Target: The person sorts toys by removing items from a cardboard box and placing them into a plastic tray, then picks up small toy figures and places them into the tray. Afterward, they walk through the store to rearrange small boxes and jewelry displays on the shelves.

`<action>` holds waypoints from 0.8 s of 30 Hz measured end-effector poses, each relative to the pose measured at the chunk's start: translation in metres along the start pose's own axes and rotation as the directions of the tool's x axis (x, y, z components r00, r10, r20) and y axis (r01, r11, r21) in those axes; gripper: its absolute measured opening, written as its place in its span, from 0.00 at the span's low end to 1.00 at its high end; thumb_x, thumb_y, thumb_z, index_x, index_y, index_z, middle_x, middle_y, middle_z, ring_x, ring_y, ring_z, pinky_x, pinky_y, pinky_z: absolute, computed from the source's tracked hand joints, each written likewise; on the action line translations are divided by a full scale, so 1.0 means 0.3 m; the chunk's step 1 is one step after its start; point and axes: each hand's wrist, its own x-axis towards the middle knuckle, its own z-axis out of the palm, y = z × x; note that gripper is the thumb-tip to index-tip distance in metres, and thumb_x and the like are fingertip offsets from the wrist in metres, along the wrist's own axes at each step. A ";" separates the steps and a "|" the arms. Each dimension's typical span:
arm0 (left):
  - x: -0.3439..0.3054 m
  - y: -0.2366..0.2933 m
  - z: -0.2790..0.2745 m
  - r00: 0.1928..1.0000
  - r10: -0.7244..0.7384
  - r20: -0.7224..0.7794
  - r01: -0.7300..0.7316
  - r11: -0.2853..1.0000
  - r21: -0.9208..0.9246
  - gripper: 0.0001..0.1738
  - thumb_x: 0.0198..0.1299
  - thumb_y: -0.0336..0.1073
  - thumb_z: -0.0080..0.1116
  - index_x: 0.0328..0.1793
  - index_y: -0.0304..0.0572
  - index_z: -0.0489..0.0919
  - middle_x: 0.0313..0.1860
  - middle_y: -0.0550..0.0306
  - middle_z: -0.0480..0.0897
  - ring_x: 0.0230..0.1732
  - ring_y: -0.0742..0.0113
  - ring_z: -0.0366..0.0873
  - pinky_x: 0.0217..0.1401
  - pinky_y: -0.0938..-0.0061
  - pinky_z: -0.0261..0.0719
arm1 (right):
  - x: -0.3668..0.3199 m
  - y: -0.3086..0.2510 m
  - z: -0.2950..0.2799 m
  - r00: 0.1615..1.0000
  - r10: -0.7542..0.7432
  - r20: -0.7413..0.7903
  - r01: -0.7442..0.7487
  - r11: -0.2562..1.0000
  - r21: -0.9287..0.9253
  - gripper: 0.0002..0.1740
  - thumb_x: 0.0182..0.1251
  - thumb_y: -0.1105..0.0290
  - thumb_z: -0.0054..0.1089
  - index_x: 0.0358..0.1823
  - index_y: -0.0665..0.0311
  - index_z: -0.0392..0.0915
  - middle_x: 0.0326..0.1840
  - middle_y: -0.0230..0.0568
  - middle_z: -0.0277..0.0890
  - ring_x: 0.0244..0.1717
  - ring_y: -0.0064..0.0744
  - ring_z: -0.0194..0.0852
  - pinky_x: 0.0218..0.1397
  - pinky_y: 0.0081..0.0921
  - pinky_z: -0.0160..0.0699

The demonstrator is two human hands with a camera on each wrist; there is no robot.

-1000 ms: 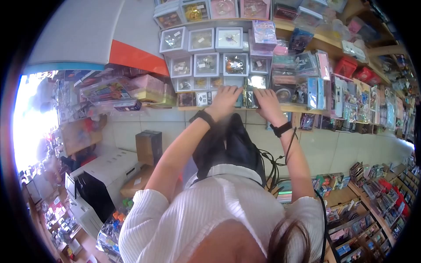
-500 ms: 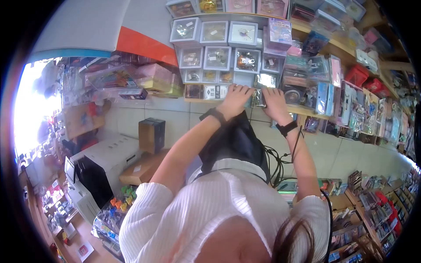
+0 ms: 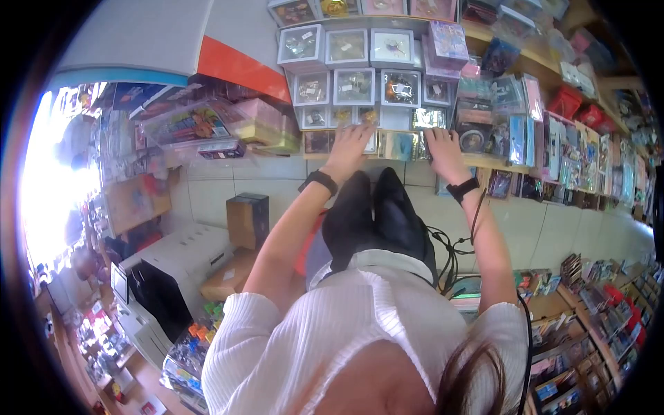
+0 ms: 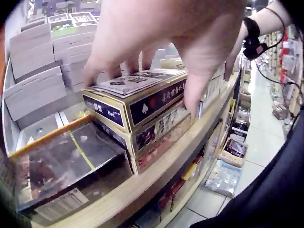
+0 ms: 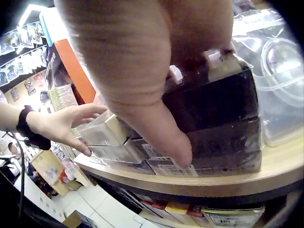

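My left hand (image 3: 348, 151) grips a playing card box (image 4: 154, 102) with spade and heart marks, the top one of a short stack at the shelf's front edge. Its thumb lies against the front side and the fingertips bend over the top towards the back. To the right, my right hand (image 3: 446, 153) holds a stack of dark boxes (image 5: 213, 107), thumb across the front, fingers over the top and partly hidden. Between the two hands sit wrapped teal and tan boxes (image 3: 399, 146). A dark film-wrapped box (image 4: 76, 164) stands left of the card boxes.
White display boxes (image 3: 354, 86) rise in tiers behind the hands. Clear plastic packages (image 5: 282, 71) lie right of the dark stack. The wooden shelf edge (image 5: 209, 184) runs along the front, with more boxes below. A carton (image 3: 247, 220) stands on the tiled floor.
My left hand has moved left along the row, from the boxes beside my right hand onto the playing card box, uncovering the teal and tan boxes. The right hand stays at the dark stack.
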 end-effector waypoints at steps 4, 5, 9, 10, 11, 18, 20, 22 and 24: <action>0.008 -0.007 0.011 0.998 0.046 -0.038 -0.047 0.998 -0.037 0.40 0.41 0.35 0.64 0.63 0.45 0.61 0.59 0.54 0.66 0.60 0.55 0.61 0.67 0.56 0.50 | 0.001 -0.009 0.013 1.000 0.026 -0.004 -0.027 0.999 -0.042 0.32 0.37 0.81 0.59 0.51 0.64 0.65 0.43 0.42 0.68 0.52 0.40 0.65 0.60 0.44 0.55; 0.011 -0.009 0.010 0.997 0.067 -0.036 -0.068 0.997 -0.039 0.40 0.41 0.35 0.64 0.63 0.45 0.61 0.59 0.54 0.66 0.60 0.55 0.61 0.67 0.56 0.50 | -0.001 -0.012 0.015 0.999 0.047 -0.008 -0.047 0.998 -0.047 0.32 0.37 0.81 0.59 0.51 0.64 0.65 0.43 0.42 0.68 0.52 0.40 0.65 0.60 0.44 0.55; 0.017 0.005 0.008 0.995 0.097 -0.003 -0.097 0.994 -0.048 0.43 0.39 0.38 0.67 0.64 0.44 0.59 0.60 0.52 0.64 0.61 0.55 0.60 0.66 0.54 0.50 | -0.016 -0.039 0.008 0.994 0.085 -0.076 -0.091 0.993 -0.079 0.29 0.40 0.82 0.56 0.51 0.63 0.65 0.42 0.42 0.68 0.51 0.41 0.64 0.63 0.47 0.53; 0.021 0.019 0.008 0.995 0.102 -0.007 -0.103 0.993 -0.059 0.44 0.38 0.39 0.67 0.64 0.44 0.58 0.60 0.52 0.64 0.61 0.55 0.60 0.66 0.53 0.50 | -0.020 -0.050 0.000 0.990 0.094 -0.103 -0.103 0.991 -0.084 0.28 0.42 0.81 0.55 0.51 0.62 0.66 0.42 0.42 0.68 0.51 0.41 0.64 0.63 0.47 0.53; 0.025 0.032 0.006 0.990 0.139 0.004 -0.138 0.988 -0.062 0.44 0.38 0.39 0.67 0.64 0.44 0.58 0.60 0.52 0.64 0.61 0.55 0.60 0.66 0.53 0.50 | -0.023 -0.062 -0.008 0.986 0.108 -0.130 -0.120 0.989 -0.090 0.27 0.44 0.80 0.54 0.51 0.62 0.66 0.42 0.42 0.68 0.51 0.41 0.64 0.63 0.47 0.53; 0.096 0.118 0.034 0.984 0.175 0.014 -0.174 0.983 -0.062 0.45 0.35 0.36 0.67 0.64 0.40 0.60 0.53 0.50 0.68 0.57 0.52 0.62 0.64 0.60 0.55 | -0.021 -0.071 0.045 0.960 0.227 -0.167 -0.253 0.954 -0.161 0.20 0.53 0.74 0.49 0.50 0.54 0.69 0.42 0.38 0.71 0.51 0.39 0.68 0.64 0.46 0.52; 0.102 0.118 0.042 0.978 0.208 -0.032 -0.210 0.975 -0.072 0.44 0.34 0.36 0.67 0.63 0.41 0.61 0.49 0.50 0.69 0.54 0.52 0.64 0.59 0.61 0.60 | -0.026 -0.083 0.046 0.943 0.266 -0.200 -0.296 0.945 -0.137 0.16 0.54 0.73 0.48 0.47 0.54 0.69 0.41 0.36 0.71 0.50 0.38 0.68 0.65 0.45 0.52; 0.109 0.121 0.046 0.977 0.210 -0.028 -0.211 0.974 -0.077 0.44 0.34 0.36 0.67 0.63 0.41 0.61 0.48 0.50 0.69 0.53 0.52 0.65 0.57 0.61 0.62 | -0.024 -0.092 0.049 0.934 0.299 -0.196 -0.323 0.940 -0.109 0.14 0.54 0.73 0.48 0.44 0.54 0.70 0.42 0.36 0.70 0.50 0.38 0.68 0.66 0.44 0.51; 0.113 0.113 0.048 0.977 0.210 -0.033 -0.211 0.976 -0.052 0.44 0.33 0.36 0.67 0.63 0.41 0.62 0.47 0.50 0.70 0.51 0.51 0.66 0.55 0.61 0.64 | -0.028 -0.095 0.059 0.919 0.316 -0.234 -0.346 0.933 -0.100 0.14 0.54 0.73 0.48 0.43 0.53 0.70 0.41 0.36 0.70 0.50 0.38 0.68 0.67 0.44 0.50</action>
